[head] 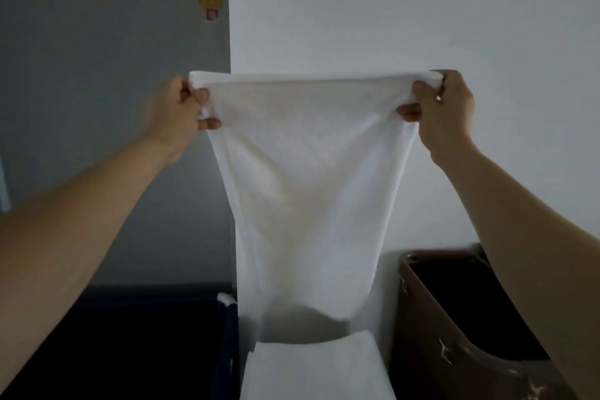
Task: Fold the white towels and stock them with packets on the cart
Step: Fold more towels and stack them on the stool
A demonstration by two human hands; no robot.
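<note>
A white towel [308,178] hangs in the air in front of a white wall, stretched flat along its top edge. My left hand [177,114] pinches its top left corner and my right hand [443,110] pinches its top right corner, both arms raised. The towel narrows downward, and its lower edge hangs just above another white towel [318,367] that lies flat at the bottom centre. No packets are in view.
A brown bin [431,318] with a dark inside stands at the lower right. A dark blue fabric container [227,334] sits at the lower left. A grey wall with a small yellow and red sign [211,8] is on the left.
</note>
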